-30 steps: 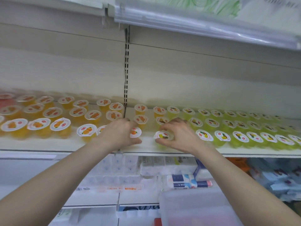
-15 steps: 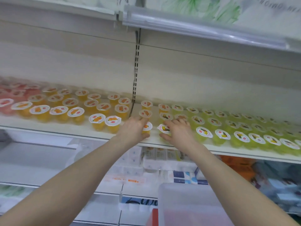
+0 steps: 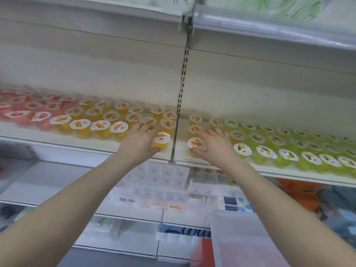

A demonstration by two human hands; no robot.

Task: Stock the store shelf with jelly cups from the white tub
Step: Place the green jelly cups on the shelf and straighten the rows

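Head cam, L hand point(image 3: 137, 140) grips orange cup point(image 3: 161, 142), R hand point(image 3: 213, 144) grips another point(image 3: 195, 145)

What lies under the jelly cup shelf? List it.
Under the jelly cup shelf: stacked white packs, an orange pack and the white tub. The forearms hide some of it.

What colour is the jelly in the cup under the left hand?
Orange-yellow jelly cup with a white lid, at the left hand; head view.

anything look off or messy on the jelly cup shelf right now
Nothing spilled or damaged that I can see. One oddity: the orange cup held by the right hand stands right beside the green cups, and its lid looks slightly tilted. The left hand holds another orange cup upright.
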